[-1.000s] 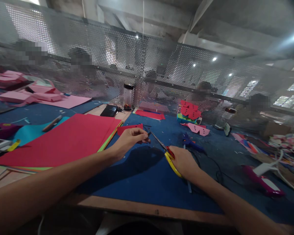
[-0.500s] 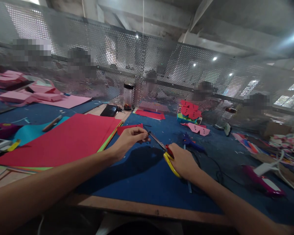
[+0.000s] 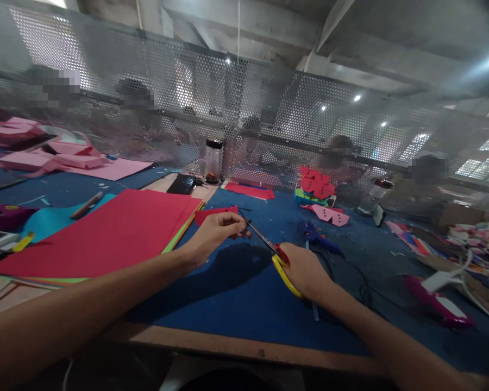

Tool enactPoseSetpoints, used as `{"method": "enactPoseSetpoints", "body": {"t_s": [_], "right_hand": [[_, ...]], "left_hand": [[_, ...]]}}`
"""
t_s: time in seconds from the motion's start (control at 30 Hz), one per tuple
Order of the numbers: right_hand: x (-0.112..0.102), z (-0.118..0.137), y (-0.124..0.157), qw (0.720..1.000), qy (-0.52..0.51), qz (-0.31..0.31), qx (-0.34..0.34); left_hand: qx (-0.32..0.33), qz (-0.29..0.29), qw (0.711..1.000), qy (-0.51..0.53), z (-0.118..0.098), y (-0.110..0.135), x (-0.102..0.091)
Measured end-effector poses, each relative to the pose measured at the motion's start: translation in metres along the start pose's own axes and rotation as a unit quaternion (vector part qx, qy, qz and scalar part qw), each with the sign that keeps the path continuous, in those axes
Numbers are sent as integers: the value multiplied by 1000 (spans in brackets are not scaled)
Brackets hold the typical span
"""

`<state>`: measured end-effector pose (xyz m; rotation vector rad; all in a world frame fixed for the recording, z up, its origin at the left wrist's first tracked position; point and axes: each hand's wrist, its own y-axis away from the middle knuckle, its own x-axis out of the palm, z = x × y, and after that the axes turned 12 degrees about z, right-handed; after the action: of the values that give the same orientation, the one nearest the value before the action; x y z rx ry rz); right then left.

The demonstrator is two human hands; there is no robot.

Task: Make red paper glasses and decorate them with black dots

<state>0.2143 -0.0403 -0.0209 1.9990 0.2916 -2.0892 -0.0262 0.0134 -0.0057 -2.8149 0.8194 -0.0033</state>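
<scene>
My right hand (image 3: 305, 271) grips a pair of scissors (image 3: 283, 271) with yellow and red handles, blades pointing up and left. The blade tips reach the fingertips of my left hand (image 3: 222, 231), which is closed in a pinch. What it pinches is too small and dark to make out. Just behind the left hand, a red paper piece (image 3: 215, 212) with small dark marks is partly hidden by it. Beside my left forearm lies a stack of large red sheets (image 3: 118, 233), with green and orange edges showing beneath.
A blue glue gun (image 3: 320, 238) with its cord lies beyond the right hand. Cut red shapes (image 3: 315, 182) sit on a small box, a pink one (image 3: 330, 214) in front. A jar (image 3: 214, 161) and a black phone (image 3: 182, 183) stand near the mesh partition (image 3: 269, 108). A magenta tool (image 3: 440, 304) is at right.
Both hands stay almost in place, the scissors still at the left fingertips. The left fingers and blades shift only slightly.
</scene>
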Motion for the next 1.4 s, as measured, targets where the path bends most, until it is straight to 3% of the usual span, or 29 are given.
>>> {"method": "enactPoseSetpoints", "body": {"t_s": [0.9,1.4], "right_hand": [[-1,-1,-2,1000,5,2,17],[-2,1,1,1000,24,-18,0]], "left_hand": [[-16,-11,1000,3,4,-2,-2],[7,-4,1000,6,2,0,-1]]}}
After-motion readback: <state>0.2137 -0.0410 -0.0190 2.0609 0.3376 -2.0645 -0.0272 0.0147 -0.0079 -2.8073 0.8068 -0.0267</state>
